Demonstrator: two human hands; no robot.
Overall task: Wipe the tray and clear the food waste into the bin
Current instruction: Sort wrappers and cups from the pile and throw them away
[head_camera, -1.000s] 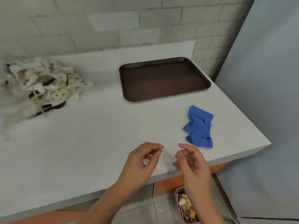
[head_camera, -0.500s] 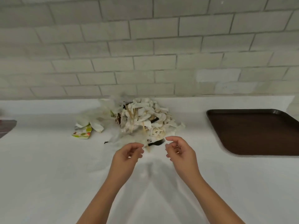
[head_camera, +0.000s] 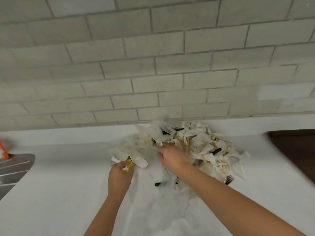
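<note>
A heap of food waste (head_camera: 201,145), crumpled white napkins, wooden sticks and black plastic cutlery, lies on the white counter (head_camera: 59,193) against the tiled wall. My left hand (head_camera: 120,174) grips a yellow-green wrapper (head_camera: 128,165) at the heap's left edge. My right hand (head_camera: 172,155) reaches into the middle of the heap, fingers curled among the napkins. A black fork (head_camera: 229,179) pokes out at the heap's near right. The brown tray (head_camera: 296,147) shows only as a corner at the right edge.
A metal draining board (head_camera: 13,167) sits at the left edge with an orange packet (head_camera: 3,151) behind it. The tiled wall rises directly behind the heap.
The view has swung left, away from the tray and blue cloth. Both hands went from hovering near each other to the heap; the left has taken the wrapper, the right has dug into the napkins.
</note>
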